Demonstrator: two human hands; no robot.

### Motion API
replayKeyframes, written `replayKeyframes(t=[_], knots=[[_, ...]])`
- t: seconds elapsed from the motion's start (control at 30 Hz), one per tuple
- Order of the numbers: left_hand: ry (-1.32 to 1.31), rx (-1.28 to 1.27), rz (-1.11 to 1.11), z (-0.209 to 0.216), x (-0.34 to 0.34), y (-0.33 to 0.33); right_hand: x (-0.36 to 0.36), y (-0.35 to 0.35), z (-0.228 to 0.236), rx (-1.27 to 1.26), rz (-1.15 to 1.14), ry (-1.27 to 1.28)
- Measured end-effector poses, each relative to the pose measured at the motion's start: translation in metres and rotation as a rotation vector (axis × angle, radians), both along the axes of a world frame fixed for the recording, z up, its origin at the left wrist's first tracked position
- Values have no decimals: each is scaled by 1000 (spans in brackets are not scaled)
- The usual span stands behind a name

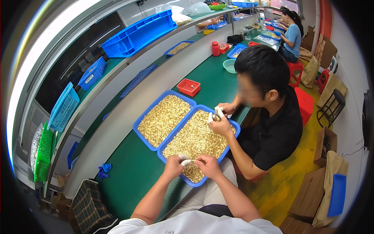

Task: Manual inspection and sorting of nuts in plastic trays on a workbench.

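Both my hands meet over the near end of a blue tray (161,155) heaped with small gold-coloured metal parts (196,134). White coverings wrap fingers of my left hand (175,167), which is closed in a pinch. My right hand (209,165) is bare, its thumb and forefinger pressed together close to the left fingertips. Whatever lies between the fingertips is too small to make out. A second blue tray (134,125), filled with similar gold-coloured parts (163,117), sits against the first on its far left side.
A co-worker (269,117) with covered fingertips works over the same tray at my right. Beyond the trays on the green table (132,171) stands a red bin (189,87). Blue gloves (103,171) lie at left. A shelf above holds a blue crate (140,33) and baskets.
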State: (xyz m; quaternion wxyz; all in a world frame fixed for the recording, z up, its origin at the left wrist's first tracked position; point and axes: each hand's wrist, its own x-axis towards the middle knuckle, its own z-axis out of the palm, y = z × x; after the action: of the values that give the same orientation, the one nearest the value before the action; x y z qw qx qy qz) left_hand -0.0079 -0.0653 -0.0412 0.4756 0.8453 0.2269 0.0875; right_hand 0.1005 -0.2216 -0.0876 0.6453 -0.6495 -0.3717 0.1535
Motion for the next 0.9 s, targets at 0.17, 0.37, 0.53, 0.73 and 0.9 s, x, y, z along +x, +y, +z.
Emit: replayKeyframes(t=[0.17,0.37,0.53,0.73,0.9], knots=[[-13,127,-42,2,2,-1,3,3,-5,37,28,26],[28,186,-21,8,2,-3,4,2,-8,16,21,-10],[-9,221,-54,8,3,-5,0,3,1,32,-35,-63],[2,238,-118,9,5,7,5,1,-12,-27,31,-38],[-156,349,91,30,24,63,3,2,-2,43,-87,34]])
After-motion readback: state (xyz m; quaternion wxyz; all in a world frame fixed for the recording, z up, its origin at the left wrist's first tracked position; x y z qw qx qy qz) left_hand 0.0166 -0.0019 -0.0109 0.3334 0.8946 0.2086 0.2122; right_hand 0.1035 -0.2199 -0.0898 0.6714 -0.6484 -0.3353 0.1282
